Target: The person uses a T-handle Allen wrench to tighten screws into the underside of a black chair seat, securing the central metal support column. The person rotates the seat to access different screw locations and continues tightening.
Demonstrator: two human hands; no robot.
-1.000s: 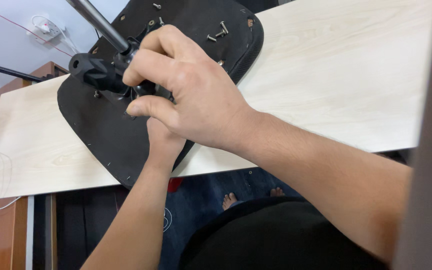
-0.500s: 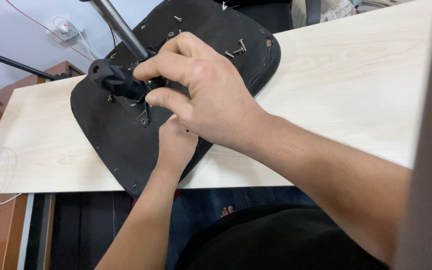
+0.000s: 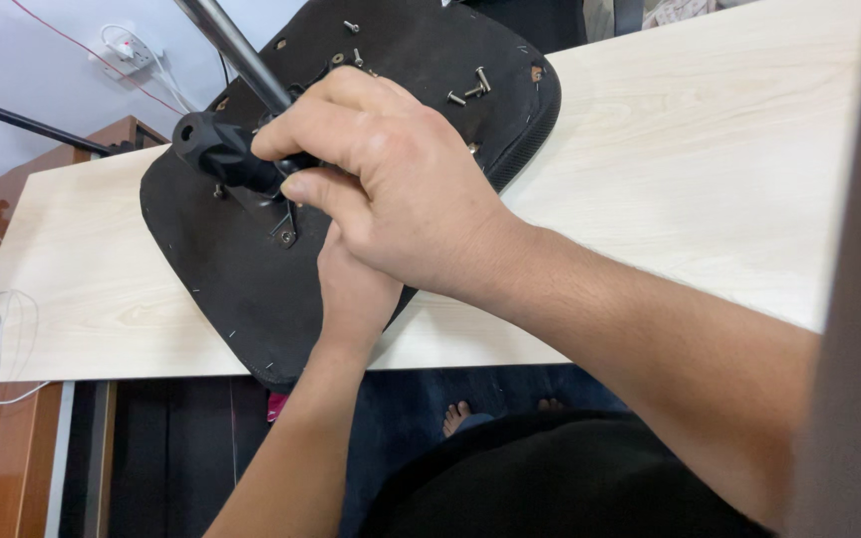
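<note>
Right hand (image 3: 391,189) is closed around the black mechanism (image 3: 226,154) bolted to the underside of an upturned black chair seat (image 3: 241,289), fingers wrapped over its near end. Left hand (image 3: 356,289) sits beneath the right, mostly hidden; it presses against the seat, but I cannot tell whether it grips anything. The seat lies on a pale wooden tabletop (image 3: 710,189), its lower edge overhanging the near side. A metal rod (image 3: 231,45) rises from the mechanism toward the top of the view. Risks, as judged: the overhanging seat could tip or slide if pushed downward near that edge; the loose screws (image 3: 470,88) lying on the seat could roll off if it tilts; fingers close to the bracket could be pinched. Containers: none in view; the screws lie loose.
</note>
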